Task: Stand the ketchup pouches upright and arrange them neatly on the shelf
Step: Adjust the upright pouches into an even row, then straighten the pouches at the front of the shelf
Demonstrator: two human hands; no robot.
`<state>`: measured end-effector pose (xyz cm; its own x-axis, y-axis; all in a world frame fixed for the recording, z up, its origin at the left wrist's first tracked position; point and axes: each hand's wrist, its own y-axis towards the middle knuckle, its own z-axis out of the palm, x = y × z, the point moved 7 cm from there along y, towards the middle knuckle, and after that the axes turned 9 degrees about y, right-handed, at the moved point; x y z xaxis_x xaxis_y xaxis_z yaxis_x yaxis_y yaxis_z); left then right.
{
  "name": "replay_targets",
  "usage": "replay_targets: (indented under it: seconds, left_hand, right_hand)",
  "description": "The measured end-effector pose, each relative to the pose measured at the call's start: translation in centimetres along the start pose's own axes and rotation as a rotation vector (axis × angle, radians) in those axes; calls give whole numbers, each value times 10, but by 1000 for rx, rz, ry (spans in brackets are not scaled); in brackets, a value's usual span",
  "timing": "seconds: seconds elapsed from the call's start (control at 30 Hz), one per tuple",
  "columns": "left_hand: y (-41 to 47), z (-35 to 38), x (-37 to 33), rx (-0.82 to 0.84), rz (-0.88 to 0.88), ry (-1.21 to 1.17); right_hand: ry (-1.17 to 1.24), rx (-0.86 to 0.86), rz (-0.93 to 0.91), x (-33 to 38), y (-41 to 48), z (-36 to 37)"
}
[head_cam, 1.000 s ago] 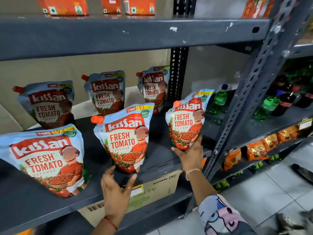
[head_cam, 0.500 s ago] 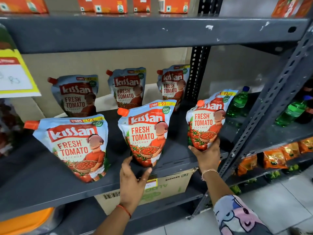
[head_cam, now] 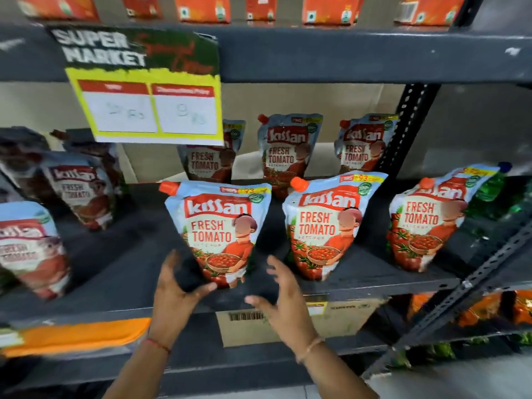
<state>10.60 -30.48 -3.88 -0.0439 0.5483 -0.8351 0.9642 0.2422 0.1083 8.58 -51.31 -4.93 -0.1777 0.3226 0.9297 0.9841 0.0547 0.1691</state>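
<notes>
Blue and red ketchup pouches with orange spouts stand on a dark grey shelf [head_cam: 115,272]. The front row holds a middle pouch [head_cam: 218,231], a second pouch [head_cam: 325,226] to its right and a third pouch [head_cam: 426,223] at the far right. Three more pouches [head_cam: 283,154] stand behind them, and blurred pouches [head_cam: 77,191] are at the left. My left hand [head_cam: 175,289] is open just left of the middle pouch's base, thumb close to it. My right hand [head_cam: 283,298] is open just right of that base, holding nothing.
A yellow price sign [head_cam: 149,90] hangs from the upper shelf [head_cam: 345,56], covering part of a back pouch. Orange boxes [head_cam: 201,8] sit above. A cardboard carton [head_cam: 339,318] lies below. A perforated upright [head_cam: 408,131] and green bottles [head_cam: 492,185] are at right.
The view swung left. My right hand let go of the far-right pouch and moved left beside the middle one. My left hand shifted from the second pouch to the middle pouch's left.
</notes>
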Motion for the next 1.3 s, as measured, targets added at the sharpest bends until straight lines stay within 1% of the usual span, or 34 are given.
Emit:
replay_targets:
  seconds: [0.07, 0.13, 0.2, 0.33, 0.5, 0.73, 0.83, 0.87, 0.93, 1.0, 1.03, 1.1, 1.17, 1.23, 1.3]
  left_hand:
    - [17, 4, -5, 151, 55, -81]
    - [27, 14, -6, 277, 53, -101]
    - [30, 22, -5, 342, 34, -81]
    - [33, 22, 4, 341, 39, -124]
    - [37, 7, 21, 290, 31, -141]
    - [38, 8, 27, 325, 84, -150]
    - [35, 6, 25, 340, 123, -134]
    - [32, 2, 25, 321, 142, -119]
    - [21, -11, 26, 211, 182, -56]
    - [4, -33, 34, 32, 157, 39]
    - [-5, -47, 41, -65, 126, 71]
    - [-18, -69, 53, -207, 78, 101]
    - [-24, -93, 68, -324, 16, 104]
    - [-26, -120, 81, -395, -36, 97]
    - [-25, -145, 95, -453, -75, 83]
  right_hand:
    - [66, 96, 90, -2, 26, 15]
    - [103, 148, 127, 2, 45, 23]
    - [83, 178, 145, 2, 56, 29]
    - [60, 159, 170, -2, 61, 37]
    - [52, 183, 154, 4, 61, 54]
    - [53, 178, 172, 3, 61, 58]
    - [86, 130, 126, 12, 54, 55]
    - [119, 76, 93, 15, 47, 53]
    - [136, -104, 6, 13, 29, 46]
    - [15, -248, -82, 8, 7, 46]
    - [-63, -276, -115, 7, -1, 50]
    - [-195, -299, -192, 6, -10, 58]
    - [-211, -282, -327, 20, -15, 77]
    - [-199, -198, -438, 35, -17, 107]
    - [-192, -67, -466, 49, -15, 140]
